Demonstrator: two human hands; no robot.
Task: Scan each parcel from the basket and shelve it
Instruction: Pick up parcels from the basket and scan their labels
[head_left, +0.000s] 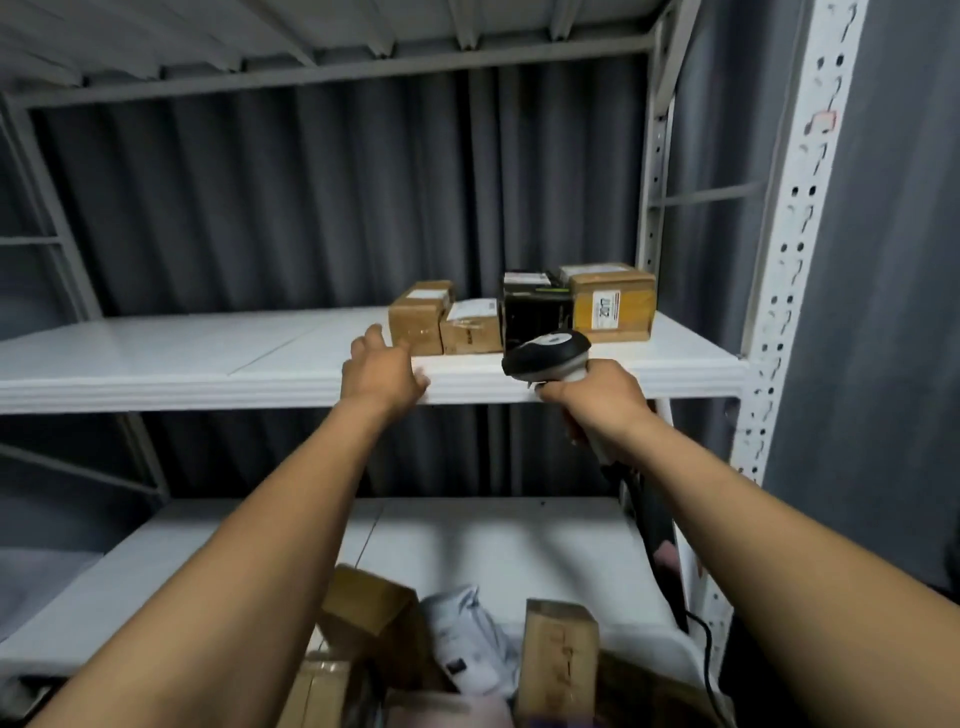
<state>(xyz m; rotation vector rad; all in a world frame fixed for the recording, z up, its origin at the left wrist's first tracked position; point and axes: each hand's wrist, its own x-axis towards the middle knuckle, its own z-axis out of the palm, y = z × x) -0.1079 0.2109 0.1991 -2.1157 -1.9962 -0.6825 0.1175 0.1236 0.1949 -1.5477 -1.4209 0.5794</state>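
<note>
Left grip (382, 371): fingers loose and spread, holding nothing, over the front edge of the shelf (208, 358). Small box (418, 317) sits just beyond its fingertips, slightly right; contact unclear.

Right grip (592, 395): curled round the handle of the scanner (548, 353), head raised above the grip.

On the shelf beyond the right grip, a close row: flat box (470, 327), black box (530, 312), large box (613, 306).

Below both grips, between the forearms: brown parcels (561, 654) and a white bag (467, 634).
</note>
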